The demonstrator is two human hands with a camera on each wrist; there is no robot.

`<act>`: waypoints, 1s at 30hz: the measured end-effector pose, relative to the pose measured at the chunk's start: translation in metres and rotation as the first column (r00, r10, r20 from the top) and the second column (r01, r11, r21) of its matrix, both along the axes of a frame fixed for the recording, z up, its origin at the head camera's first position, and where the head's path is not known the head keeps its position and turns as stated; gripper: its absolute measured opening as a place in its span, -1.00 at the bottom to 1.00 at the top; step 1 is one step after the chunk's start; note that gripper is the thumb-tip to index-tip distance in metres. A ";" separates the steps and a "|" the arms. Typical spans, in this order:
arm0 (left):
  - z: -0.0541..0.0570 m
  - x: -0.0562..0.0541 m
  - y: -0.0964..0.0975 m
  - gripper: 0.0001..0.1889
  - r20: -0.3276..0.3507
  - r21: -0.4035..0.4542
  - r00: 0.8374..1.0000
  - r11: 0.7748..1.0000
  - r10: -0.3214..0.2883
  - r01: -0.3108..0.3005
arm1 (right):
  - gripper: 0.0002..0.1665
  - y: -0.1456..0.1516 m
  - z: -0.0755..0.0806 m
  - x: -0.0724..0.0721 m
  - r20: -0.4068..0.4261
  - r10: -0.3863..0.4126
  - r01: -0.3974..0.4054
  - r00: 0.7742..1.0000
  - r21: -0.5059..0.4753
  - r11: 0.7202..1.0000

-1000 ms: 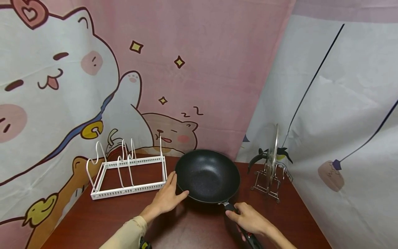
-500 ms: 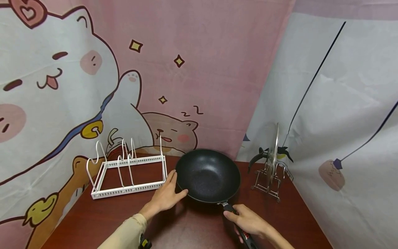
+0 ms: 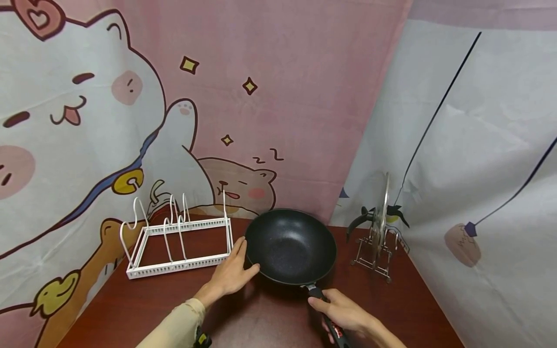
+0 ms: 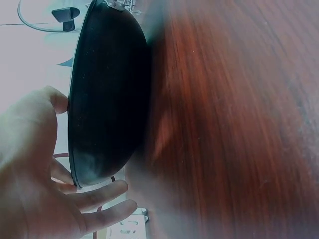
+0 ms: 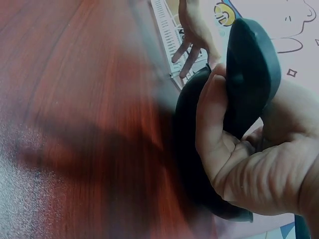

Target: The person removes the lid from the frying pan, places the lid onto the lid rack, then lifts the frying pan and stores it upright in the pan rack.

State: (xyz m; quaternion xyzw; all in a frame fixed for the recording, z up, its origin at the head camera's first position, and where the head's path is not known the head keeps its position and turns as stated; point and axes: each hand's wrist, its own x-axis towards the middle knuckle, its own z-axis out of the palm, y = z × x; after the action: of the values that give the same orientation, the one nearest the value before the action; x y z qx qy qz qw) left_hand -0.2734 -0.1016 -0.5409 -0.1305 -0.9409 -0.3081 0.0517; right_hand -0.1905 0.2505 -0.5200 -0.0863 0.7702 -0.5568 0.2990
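Note:
A black wok sits in the middle of the dark red wooden table, its long black handle pointing toward me. My right hand grips that handle, thumb on top; the right wrist view shows the fingers curled round it. At the wok's left rim, my left hand touches the edge with its fingers extended and spread. Seen from the left wrist, thumb and fingertips meet the wok's rim while two fingers lie along the outside of its wall.
A white rack with upright wire dividers stands left of the wok. On the right, a small metal wire stand holds a glass lid on edge. A printed cartoon curtain hangs behind the table.
The wok's handle has swung slightly to the left, and my right hand has moved left with it. My left hand stays at the rim with barely any shift.

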 end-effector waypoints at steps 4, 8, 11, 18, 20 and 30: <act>0.001 0.001 0.001 -0.02 -0.008 0.005 1.000 1.000 0.024 -0.023 | -0.49 -0.002 0.001 -0.001 0.014 -0.001 0.001 1.000 -0.015 1.000; 0.002 0.005 0.003 -0.05 -0.053 0.009 0.997 0.999 0.054 -0.054 | -0.51 -0.006 0.001 -0.001 0.011 0.001 -0.001 1.000 -0.039 0.999; 0.003 0.011 0.006 -0.04 -0.090 0.002 0.994 0.998 0.066 -0.066 | -0.52 -0.008 0.001 0.001 0.014 0.000 0.000 1.000 -0.056 0.998; 0.008 0.029 0.016 0.02 -0.072 -0.021 0.993 0.995 0.094 -0.096 | -0.53 -0.014 -0.004 0.005 0.015 -0.011 0.012 1.000 -0.074 0.997; 0.009 0.032 0.019 0.04 -0.063 -0.027 0.993 0.995 0.097 -0.099 | -0.53 -0.016 -0.004 0.006 0.007 -0.007 0.007 1.000 -0.076 0.997; 0.009 0.037 0.025 0.06 -0.064 -0.044 0.993 0.994 0.097 -0.100 | -0.53 -0.024 -0.007 0.007 0.035 -0.021 0.025 0.999 -0.109 0.994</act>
State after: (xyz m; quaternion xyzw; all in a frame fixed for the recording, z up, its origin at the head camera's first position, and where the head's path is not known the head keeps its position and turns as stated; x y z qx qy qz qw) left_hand -0.2365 -0.0769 -0.5321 -0.0947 -0.9511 -0.2789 0.0928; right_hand -0.1830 0.2260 -0.5266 -0.0842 0.7343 -0.6029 0.3002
